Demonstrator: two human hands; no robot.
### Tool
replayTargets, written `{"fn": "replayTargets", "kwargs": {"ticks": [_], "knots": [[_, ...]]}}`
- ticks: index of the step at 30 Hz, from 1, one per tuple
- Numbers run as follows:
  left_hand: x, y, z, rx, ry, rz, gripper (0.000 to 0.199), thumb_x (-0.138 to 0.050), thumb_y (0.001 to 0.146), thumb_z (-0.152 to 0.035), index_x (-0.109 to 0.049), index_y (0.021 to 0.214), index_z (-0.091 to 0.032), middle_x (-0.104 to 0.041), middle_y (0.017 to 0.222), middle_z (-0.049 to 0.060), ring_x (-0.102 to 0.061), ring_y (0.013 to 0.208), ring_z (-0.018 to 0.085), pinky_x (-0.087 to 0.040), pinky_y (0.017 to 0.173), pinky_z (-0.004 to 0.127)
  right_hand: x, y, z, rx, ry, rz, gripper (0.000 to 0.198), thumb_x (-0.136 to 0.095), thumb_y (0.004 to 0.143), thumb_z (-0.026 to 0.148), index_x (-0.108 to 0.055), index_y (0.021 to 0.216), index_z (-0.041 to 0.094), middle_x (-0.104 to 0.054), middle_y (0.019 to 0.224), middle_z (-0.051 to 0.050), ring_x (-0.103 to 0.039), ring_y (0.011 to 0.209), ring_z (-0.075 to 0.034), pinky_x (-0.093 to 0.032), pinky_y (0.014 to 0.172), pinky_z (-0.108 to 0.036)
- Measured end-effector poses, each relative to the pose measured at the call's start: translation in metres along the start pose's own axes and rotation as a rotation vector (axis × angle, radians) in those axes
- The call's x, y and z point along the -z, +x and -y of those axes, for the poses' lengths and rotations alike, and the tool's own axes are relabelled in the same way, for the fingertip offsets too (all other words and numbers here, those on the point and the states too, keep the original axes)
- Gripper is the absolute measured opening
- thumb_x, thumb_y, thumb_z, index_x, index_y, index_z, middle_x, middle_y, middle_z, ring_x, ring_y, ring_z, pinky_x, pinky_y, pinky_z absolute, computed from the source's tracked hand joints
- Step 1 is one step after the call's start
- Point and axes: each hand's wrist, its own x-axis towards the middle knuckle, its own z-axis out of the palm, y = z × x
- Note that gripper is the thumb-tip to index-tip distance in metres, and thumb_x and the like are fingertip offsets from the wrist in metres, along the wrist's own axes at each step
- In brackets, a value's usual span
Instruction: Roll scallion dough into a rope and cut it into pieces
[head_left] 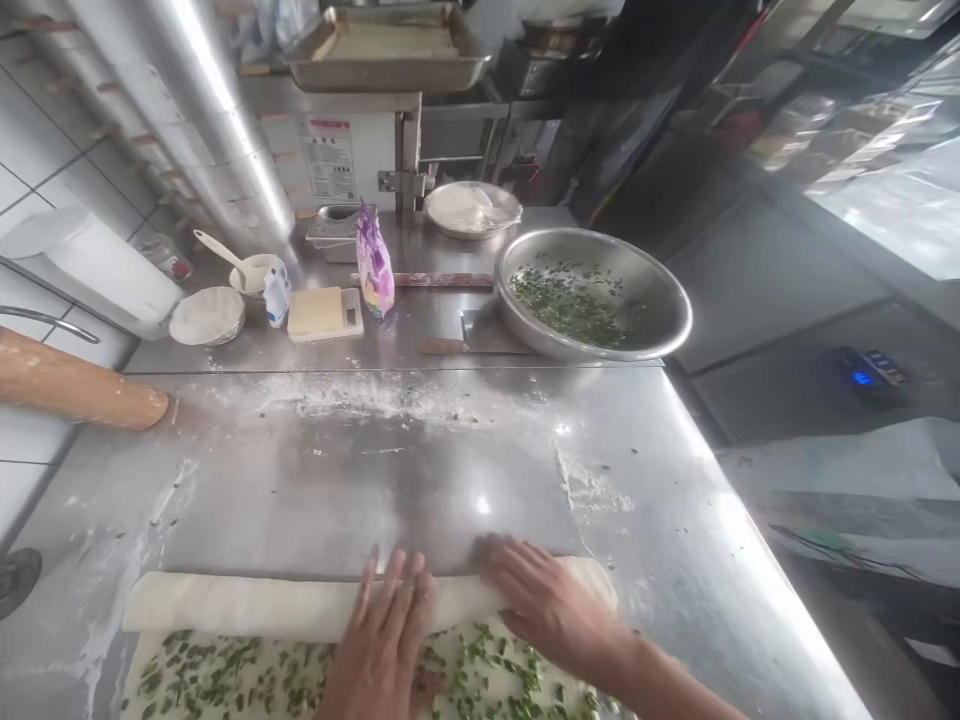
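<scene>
A wide sheet of dough (pixel 247 605) lies along the front of the steel worktop, its far edge folded over into a long flat roll. Chopped green onions (pixel 225 668) cover the part of the sheet nearer to me. My left hand (pixel 382 625) rests on the roll near its middle, palm down, fingers stretched out. Toward the roll's right end lies my right hand (pixel 544 600), fingers extended across the dough and slightly blurred. The near edge of the sheet runs out of view.
Flour dusts the worktop (pixel 337 500). Behind stand a large steel bowl of chopped greens (pixel 671 305), a purple bag (pixel 375 265), a yellow block (pixel 315 310), a flour bowl (pixel 208 318) and a scraper (pixel 495 335). A wooden rolling pin (pixel 82 385) lies at the left.
</scene>
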Motion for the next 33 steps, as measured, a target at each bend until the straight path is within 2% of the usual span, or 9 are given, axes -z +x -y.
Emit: {"fn": "replayTargets", "kwargs": {"ticks": [3,6,10,14,17,20,24,28,33], "knots": [[-0.004,0.019,-0.022,-0.044,-0.022,-0.026,0.071,-0.051,0.095,-0.052,-0.04,0.154,-0.013,-0.036,0.161,0.015,-0.031,0.148,0.041,-0.017,0.119,0.065,0.002,-0.021,-0.009,0.074,-0.022,-0.017,0.036,-0.052,0.097,0.009,-0.058,0.13,0.022,-0.068,0.109,-0.009,-0.064,0.1,-0.026,-0.055,0.092,-0.046],[-0.006,0.024,-0.033,-0.095,-0.009,-0.016,0.067,-0.054,0.095,-0.048,-0.042,0.153,-0.017,-0.041,0.159,0.015,-0.033,0.147,0.04,-0.018,0.119,0.064,0.025,-0.041,-0.028,-0.067,0.004,0.079,0.05,-0.065,0.092,0.02,-0.051,0.14,0.02,-0.062,0.129,-0.013,-0.058,0.119,-0.031,-0.051,0.103,-0.052],[-0.006,0.037,-0.05,-0.06,-0.048,0.0,0.069,-0.054,0.095,-0.048,-0.041,0.153,-0.014,-0.041,0.158,0.017,-0.032,0.148,0.041,-0.022,0.118,0.063,0.041,-0.072,-0.047,-0.146,0.055,0.055,0.031,-0.063,0.097,0.024,-0.061,0.128,0.022,-0.067,0.112,-0.009,-0.064,0.102,-0.026,-0.058,0.09,-0.044],[-0.01,0.074,-0.083,-0.102,-0.12,0.007,0.072,-0.058,0.089,-0.028,-0.035,0.156,-0.014,-0.035,0.162,0.015,-0.028,0.15,0.039,-0.021,0.119,0.058,0.007,-0.107,-0.033,-0.155,0.058,-0.205,0.03,-0.055,0.1,0.021,-0.061,0.13,0.025,-0.065,0.119,-0.011,-0.06,0.116,-0.031,-0.057,0.097,-0.05],[-0.012,0.091,-0.097,-0.161,-0.121,-0.044,0.068,-0.053,0.089,-0.02,-0.037,0.155,-0.015,-0.037,0.162,0.012,-0.027,0.15,0.037,-0.016,0.121,0.056,-0.017,-0.126,-0.009,-0.431,0.15,-0.397,0.03,-0.057,0.099,0.028,-0.061,0.128,0.025,-0.049,0.146,-0.015,-0.043,0.138,-0.038,-0.053,0.105,-0.056],[-0.012,0.095,-0.102,-0.174,-0.109,-0.052,0.067,-0.052,0.09,-0.018,-0.038,0.155,-0.018,-0.04,0.159,0.012,-0.029,0.149,0.038,-0.014,0.121,0.06,-0.035,-0.127,0.016,-0.672,0.255,-0.547,0.034,-0.047,0.103,0.028,-0.054,0.136,0.027,-0.04,0.156,-0.013,-0.039,0.142,-0.037,-0.053,0.106,-0.058],[-0.011,0.099,-0.112,-0.185,-0.099,-0.033,0.064,-0.054,0.093,-0.03,-0.039,0.155,-0.022,-0.039,0.161,0.009,-0.027,0.149,0.04,-0.01,0.122,0.065,-0.058,-0.109,0.043,-0.827,0.205,-0.6,0.054,-0.029,0.105,0.026,-0.023,0.159,0.021,-0.029,0.162,-0.017,-0.033,0.145,-0.04,-0.054,0.102,-0.062],[-0.014,0.102,-0.126,-0.166,-0.123,-0.011,0.067,-0.062,0.087,-0.036,-0.047,0.151,-0.023,-0.033,0.164,0.007,-0.02,0.152,0.042,-0.004,0.124,0.067,-0.071,-0.109,0.053,-0.775,0.006,-0.542,0.063,-0.03,0.106,0.034,-0.007,0.162,0.017,-0.017,0.166,-0.017,-0.024,0.147,-0.044,-0.052,0.103,-0.064],[-0.018,0.086,-0.127,-0.176,-0.21,0.05,0.087,-0.073,0.074,-0.06,-0.048,0.151,-0.027,-0.027,0.166,0.004,-0.009,0.154,0.044,-0.003,0.125,0.07,-0.062,-0.135,0.049,-0.57,-0.188,-0.33,0.075,-0.041,0.102,0.048,-0.012,0.161,0.013,-0.021,0.164,-0.019,-0.025,0.146,-0.047,-0.045,0.108,-0.071]]}}
